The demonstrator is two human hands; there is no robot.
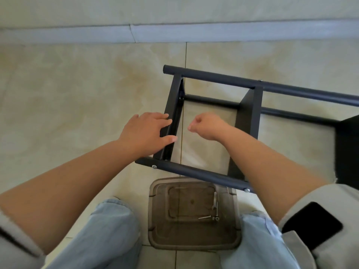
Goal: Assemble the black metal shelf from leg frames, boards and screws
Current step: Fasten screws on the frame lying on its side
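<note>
The black metal shelf [213,77] lies on its side on the tiled floor, its leg tubes running left to right. Silver screw heads [154,167] show on the near tube [194,172]. My left hand [144,132] rests over the edge of the leftmost board [174,98], fingers fairly straight on its outer face and thumb on the inner side. My right hand [206,125] hovers inside the frame between that board and the second board [250,105]. Its fingers are curled with the tips together, and nothing shows in them.
A brown see-through plastic tray [155,239] sits on the floor between my knees, holding a few screws [213,218] and a small metal wrench [215,200]. A third board [347,152] stands at the right edge. A wall skirting runs along the far side.
</note>
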